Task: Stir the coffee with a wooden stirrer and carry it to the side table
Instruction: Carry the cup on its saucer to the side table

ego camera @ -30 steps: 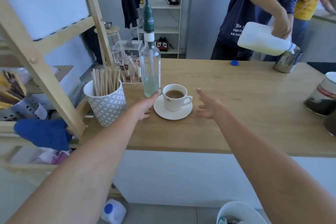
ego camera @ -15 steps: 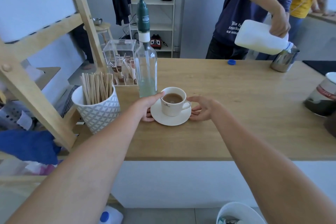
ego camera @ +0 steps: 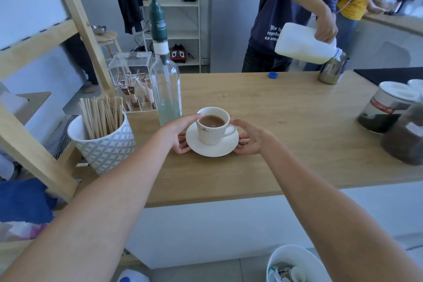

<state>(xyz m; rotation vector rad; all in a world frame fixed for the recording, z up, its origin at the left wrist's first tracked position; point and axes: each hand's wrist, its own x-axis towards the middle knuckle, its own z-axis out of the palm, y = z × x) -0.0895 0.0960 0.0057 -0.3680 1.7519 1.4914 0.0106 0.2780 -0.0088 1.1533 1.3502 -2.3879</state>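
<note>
Cup [ego camera: 212,125]: stood on its saucer [ego camera: 211,146], near-centre of the counter [ego camera: 286,121].
Left hand [ego camera: 178,133]: fingers grasped the saucer's left rim.
Right hand [ego camera: 250,137]: grasped the right rim.
Handling: likely fragile, spill-prone; keep level.

Tall clear glass bottle with green pump [ego camera: 166,89], clear acrylic sachet box [ego camera: 132,80], person in navy shirt tilting white plastic milk jug [ego camera: 304,44] over steel pitcher [ego camera: 332,70], blue cap [ego camera: 272,74].
</note>
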